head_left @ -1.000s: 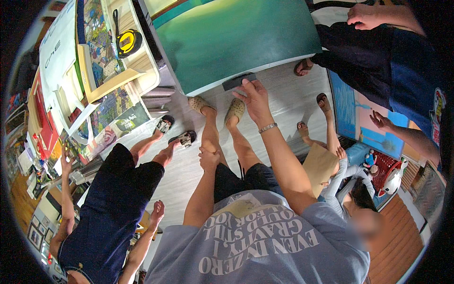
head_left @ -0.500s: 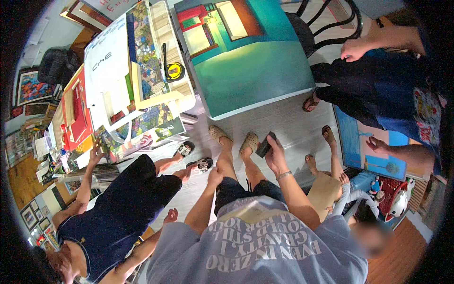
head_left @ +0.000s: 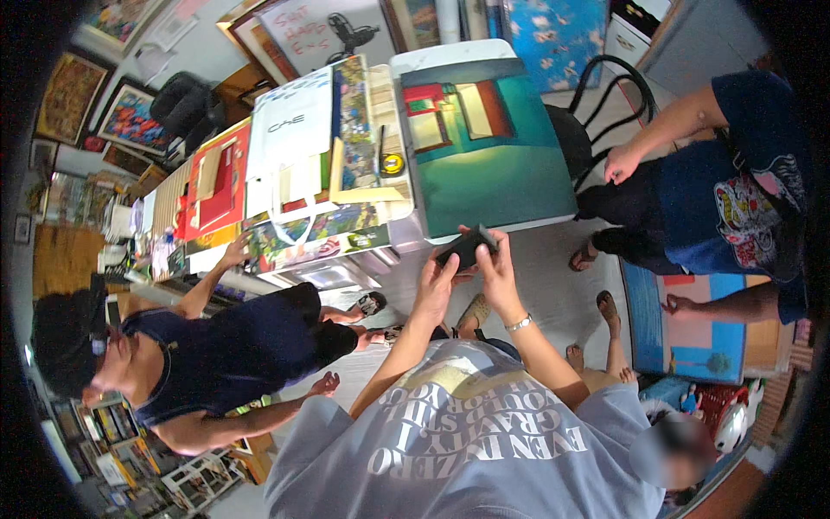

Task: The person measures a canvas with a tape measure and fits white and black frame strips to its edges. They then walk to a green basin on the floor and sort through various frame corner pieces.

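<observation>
Both my hands hold a dark, flat, rectangular thing (head_left: 467,247), phone-sized, in front of my body near the table's front edge. My left hand (head_left: 437,284) grips its left end with the thumb on top. On its right end my right hand (head_left: 496,266) is closed, a silver band on that wrist. What the thing is cannot be made out. Just beyond it lies a large green canvas painting (head_left: 493,186) with red and yellow shapes.
A yellow tape measure (head_left: 392,164), a white bag (head_left: 290,130) and prints lie left of the painting. One person in a dark tank top (head_left: 238,346) stands at left, another in a dark T-shirt (head_left: 718,199) at right. A black chair (head_left: 571,143) stands beside the table.
My left hand has come up from beside my leg and taken hold of the dark thing, formerly in my right hand alone. The view has tilted up.
</observation>
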Available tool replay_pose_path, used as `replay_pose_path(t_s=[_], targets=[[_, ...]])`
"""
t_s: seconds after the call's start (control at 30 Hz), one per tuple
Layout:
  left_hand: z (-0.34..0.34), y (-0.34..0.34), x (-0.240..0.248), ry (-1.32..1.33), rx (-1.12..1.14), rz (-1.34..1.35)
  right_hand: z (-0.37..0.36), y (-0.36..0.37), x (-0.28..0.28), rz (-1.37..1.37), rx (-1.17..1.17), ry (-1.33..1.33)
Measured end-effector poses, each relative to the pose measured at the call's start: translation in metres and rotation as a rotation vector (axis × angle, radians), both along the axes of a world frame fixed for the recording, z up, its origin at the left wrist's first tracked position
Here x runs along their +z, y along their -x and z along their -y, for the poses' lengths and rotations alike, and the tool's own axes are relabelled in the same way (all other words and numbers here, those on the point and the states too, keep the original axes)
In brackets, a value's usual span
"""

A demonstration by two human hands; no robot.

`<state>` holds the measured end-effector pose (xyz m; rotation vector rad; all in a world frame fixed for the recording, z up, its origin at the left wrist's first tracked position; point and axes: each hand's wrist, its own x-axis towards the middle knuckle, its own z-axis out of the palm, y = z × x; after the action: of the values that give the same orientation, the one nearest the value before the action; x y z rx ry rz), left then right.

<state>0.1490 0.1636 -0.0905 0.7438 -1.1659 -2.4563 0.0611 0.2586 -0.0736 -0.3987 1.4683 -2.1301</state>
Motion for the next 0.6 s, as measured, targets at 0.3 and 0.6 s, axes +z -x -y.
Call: replay_pose_path(t_s=[0.3, 0.6], targets=[[0.039, -0.08, -0.007, -0.553, 0.262, -0.036, 0.008, -0.055, 0.029, -0.963, 0.364, -0.25], [0.094, -0.143, 0.04, -0.465, 0.074, -0.357, 0.007, -0.086, -0.021, -0.616, 0.504, -0.632]])
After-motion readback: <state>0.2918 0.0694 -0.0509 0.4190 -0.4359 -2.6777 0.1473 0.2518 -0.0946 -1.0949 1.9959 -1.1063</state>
